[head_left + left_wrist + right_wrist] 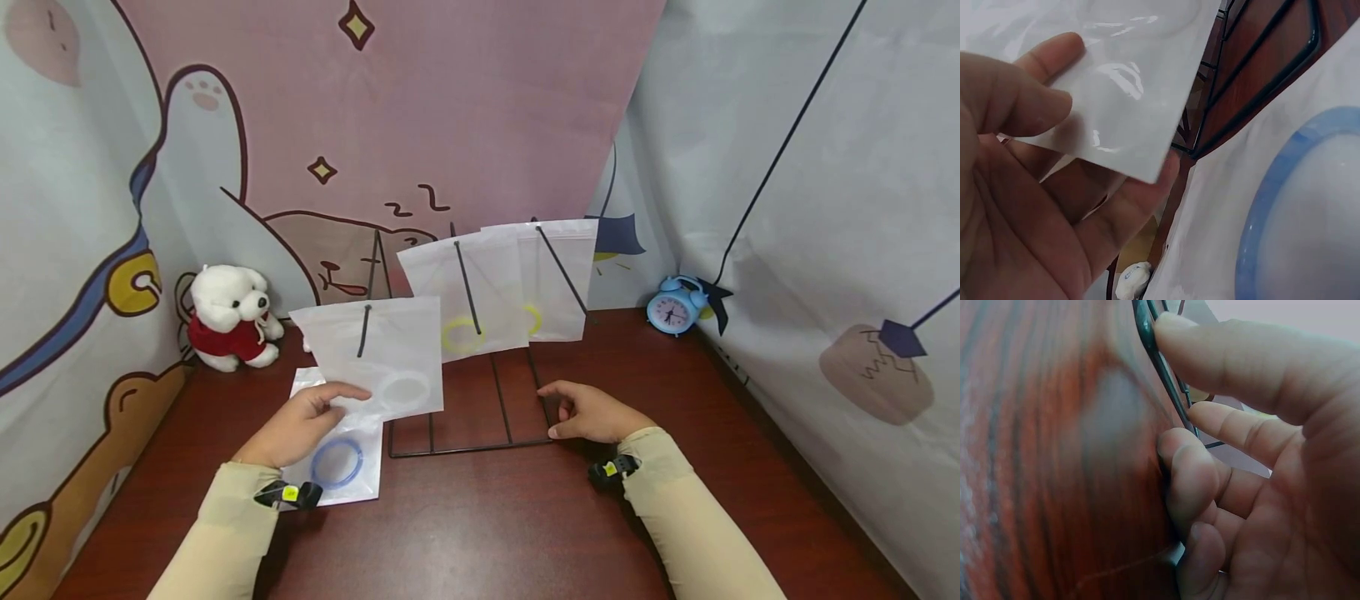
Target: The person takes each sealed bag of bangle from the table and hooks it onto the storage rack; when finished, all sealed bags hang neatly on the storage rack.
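Note:
My left hand (303,423) pinches the lower left corner of a white zip bag (397,333) between thumb and forefinger. That bag hangs from a prong of a black wire display rack (472,451), and a pale ring shape shows through it. Two more white bags, the middle one (491,275) and the right one (566,267), hang on other prongs, each with a yellow ring showing. At the rack's front right corner, my right hand (596,412) holds the base wire with thumb and forefinger, its other fingers curled. Under my left hand lies a bag with a blue ring (337,462).
A white plush dog (232,317) in a red top sits at the table's back left. Near the back right corner stands a blue alarm clock (672,306). Printed cloth walls (465,100) border the brown table (465,525).

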Tool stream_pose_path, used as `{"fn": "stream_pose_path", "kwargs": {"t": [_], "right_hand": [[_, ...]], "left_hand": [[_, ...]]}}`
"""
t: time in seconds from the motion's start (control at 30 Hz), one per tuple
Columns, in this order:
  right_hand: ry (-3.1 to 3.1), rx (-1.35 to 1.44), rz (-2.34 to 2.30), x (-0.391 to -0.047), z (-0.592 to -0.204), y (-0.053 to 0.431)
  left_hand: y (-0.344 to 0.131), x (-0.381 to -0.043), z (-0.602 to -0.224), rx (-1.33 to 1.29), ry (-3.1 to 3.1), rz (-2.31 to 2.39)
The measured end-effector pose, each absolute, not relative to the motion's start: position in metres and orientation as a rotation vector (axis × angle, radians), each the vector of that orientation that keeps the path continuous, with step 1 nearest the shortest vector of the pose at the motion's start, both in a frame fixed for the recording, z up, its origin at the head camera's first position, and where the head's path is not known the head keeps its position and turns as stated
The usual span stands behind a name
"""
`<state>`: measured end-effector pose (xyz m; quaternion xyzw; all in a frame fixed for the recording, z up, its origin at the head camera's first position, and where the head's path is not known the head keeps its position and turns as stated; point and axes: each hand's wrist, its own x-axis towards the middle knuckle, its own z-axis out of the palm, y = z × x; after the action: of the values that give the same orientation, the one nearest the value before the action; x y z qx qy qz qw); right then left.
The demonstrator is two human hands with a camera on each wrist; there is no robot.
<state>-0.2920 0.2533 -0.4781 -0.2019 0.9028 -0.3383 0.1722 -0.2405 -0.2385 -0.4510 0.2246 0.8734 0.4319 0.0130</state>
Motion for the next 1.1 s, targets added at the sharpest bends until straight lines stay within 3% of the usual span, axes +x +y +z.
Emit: {"fn": "stream_pose_path", "kwargs": {"t": [1.1], "right_hand": [[2.581,-0.548,-0.948,-0.2932,-0.4808,0.2533]], "left_hand": [[-0.2346,-0.2370,-0.4497,0.615,2.739,1.642]]}}
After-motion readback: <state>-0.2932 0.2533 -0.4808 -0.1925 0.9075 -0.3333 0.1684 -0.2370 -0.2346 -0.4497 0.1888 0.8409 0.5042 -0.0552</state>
